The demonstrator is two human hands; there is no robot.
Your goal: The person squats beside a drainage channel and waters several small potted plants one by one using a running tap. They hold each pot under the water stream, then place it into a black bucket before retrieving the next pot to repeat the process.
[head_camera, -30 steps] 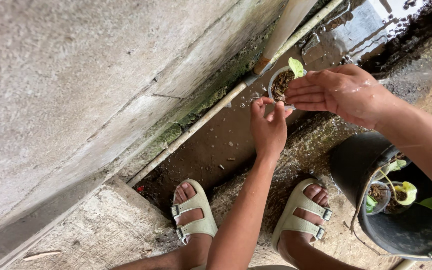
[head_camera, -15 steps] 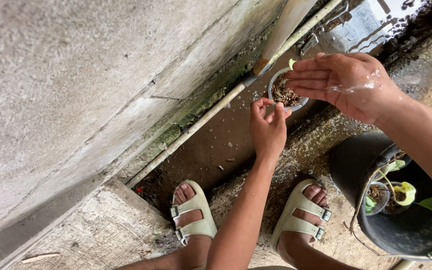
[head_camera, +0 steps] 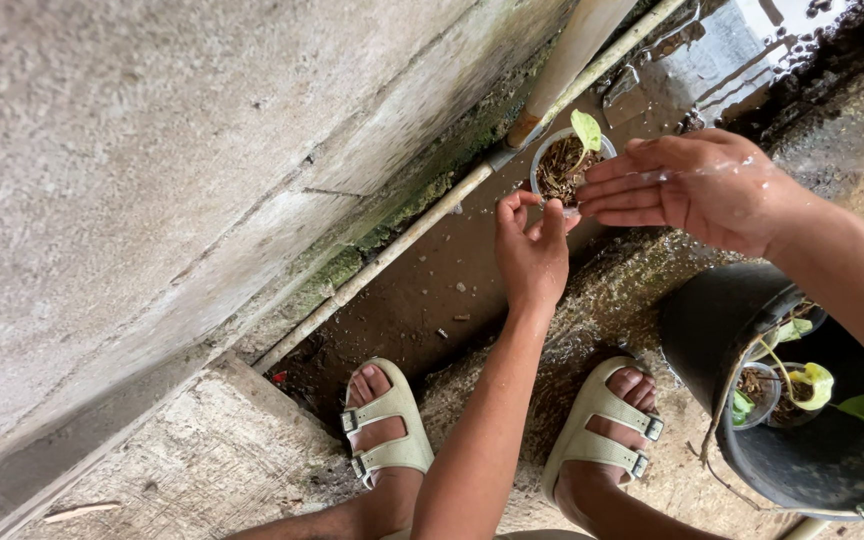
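My left hand (head_camera: 532,250) grips the near rim of a small clear plastic cup (head_camera: 552,170) filled with brown fibrous soil, out of which a seedling with one pale green leaf (head_camera: 586,129) stands. My right hand (head_camera: 692,185) is wet, held flat with fingers together right beside the cup, its fingertips at the cup's edge, holding nothing. The cup hangs over a wet concrete drain channel (head_camera: 432,290).
A concrete wall (head_camera: 152,170) rises on the left with thin pipes (head_camera: 392,255) along its base. A black bucket (head_camera: 762,400) at the right holds more seedling cups. My feet in pale green sandals (head_camera: 387,425) stand on the drain's edge. Water pools at top right.
My right hand slid off the top of the cup toward the right, uncovering the green leaf. My left hand kept its hold on the cup.
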